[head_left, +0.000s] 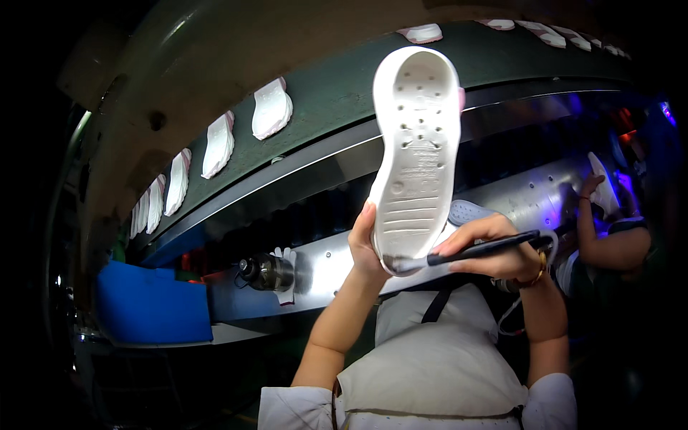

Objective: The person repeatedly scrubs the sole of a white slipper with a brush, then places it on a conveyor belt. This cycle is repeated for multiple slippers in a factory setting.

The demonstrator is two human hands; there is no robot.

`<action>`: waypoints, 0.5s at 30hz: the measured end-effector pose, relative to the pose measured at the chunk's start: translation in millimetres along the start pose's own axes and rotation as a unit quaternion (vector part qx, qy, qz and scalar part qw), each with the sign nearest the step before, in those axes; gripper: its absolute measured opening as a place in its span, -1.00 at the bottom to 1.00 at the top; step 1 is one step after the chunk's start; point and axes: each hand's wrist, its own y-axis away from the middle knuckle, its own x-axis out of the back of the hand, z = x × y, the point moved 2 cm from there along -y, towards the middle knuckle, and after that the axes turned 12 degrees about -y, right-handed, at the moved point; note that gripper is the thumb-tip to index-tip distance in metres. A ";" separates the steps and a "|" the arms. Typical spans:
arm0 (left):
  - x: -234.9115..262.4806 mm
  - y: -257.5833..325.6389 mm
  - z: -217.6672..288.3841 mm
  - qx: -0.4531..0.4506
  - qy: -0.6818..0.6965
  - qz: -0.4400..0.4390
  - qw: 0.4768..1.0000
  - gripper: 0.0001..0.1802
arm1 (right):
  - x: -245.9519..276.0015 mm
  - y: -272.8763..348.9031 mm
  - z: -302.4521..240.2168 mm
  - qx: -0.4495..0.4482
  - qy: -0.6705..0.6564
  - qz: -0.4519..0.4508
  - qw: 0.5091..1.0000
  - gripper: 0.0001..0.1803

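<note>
A white shoe sole (417, 172) with a raised rim stands nearly upright before me, its ridged and dotted hollow side facing me. My left hand (365, 244) grips its lower left edge, thumb along the rim. In my right hand (494, 247) is a brush (476, 249) with a black handle, its pale tip touching the inner bottom end of the sole. Beside my right fingers, a light blue-grey perforated piece (467, 212) lies partly hidden behind the hand.
Several white soles (272, 109) lie on the green conveyor belt (322, 79) beyond a metal rail. On the metal ledge (315, 269) at left are a dark bottle (266, 273) and a white glove (285, 295), near a blue bin (154, 304). At right, another person's arm (609, 244) holds a white sole (603, 185).
</note>
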 end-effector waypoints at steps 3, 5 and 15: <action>-7.1 3.1 11.9 0.040 -0.102 -0.031 0.993 -0.45 | 8.7 -4.1 -20.5 -0.028 0.088 -0.120 0.988 -0.79; -15.5 -0.6 15.3 0.104 -0.085 -0.040 0.990 -0.46 | 11.8 -4.0 -35.6 -0.017 0.109 -0.183 0.977 -0.80; -14.5 -8.4 21.6 0.344 -0.172 -0.059 0.921 -0.41 | 18.3 -0.2 -35.0 -0.009 0.135 -0.164 0.977 -0.81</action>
